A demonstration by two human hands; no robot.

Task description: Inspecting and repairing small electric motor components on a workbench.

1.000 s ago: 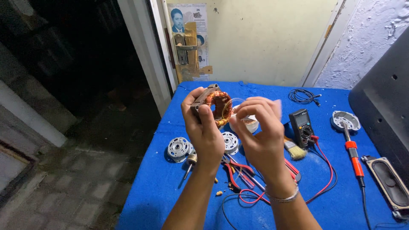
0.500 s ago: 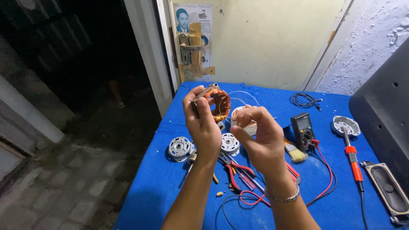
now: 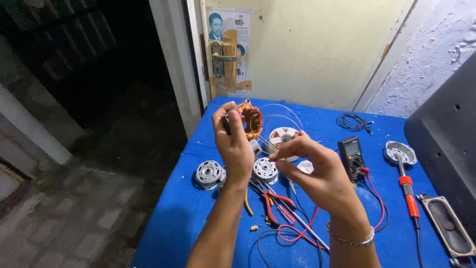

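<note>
The right hand [image 3: 317, 171] has drawn away from the copper-wound stator [image 3: 249, 121], now pinching a thin wire [image 3: 270, 144], while the left hand [image 3: 233, 141] stays clenched around the stator.

Portrait poster [image 3: 229, 30] on door, multimeter's dark screen [image 3: 351, 147], prob. off, mid-table.
</note>
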